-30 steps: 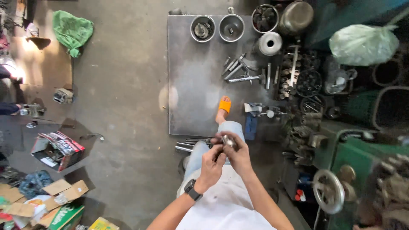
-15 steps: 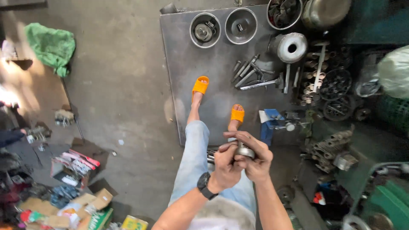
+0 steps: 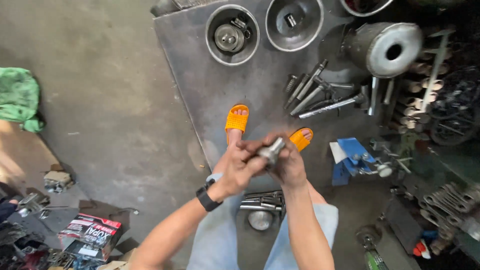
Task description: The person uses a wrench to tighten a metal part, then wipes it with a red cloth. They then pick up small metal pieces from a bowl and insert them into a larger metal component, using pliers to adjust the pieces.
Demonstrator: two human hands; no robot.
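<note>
I grip a small metal cylinder [image 3: 271, 149] between both hands: my left hand [image 3: 239, 167] closes around its lower end, my right hand [image 3: 288, 165] wraps it from the other side. Just below lie steel rods [image 3: 260, 201]. Left and lower sits a red-and-black carton [image 3: 91, 235]; right of my hands, a blue box [image 3: 350, 157]. Farther up, two metal bowls [image 3: 294, 35].

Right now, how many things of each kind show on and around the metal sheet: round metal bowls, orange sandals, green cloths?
Round metal bowls: 3 (first bowl, second bowl, third bowl, cut by the frame edge)
Orange sandals: 2 (left sandal, right sandal)
Green cloths: 1 (green cloth)
Total: 6
</note>
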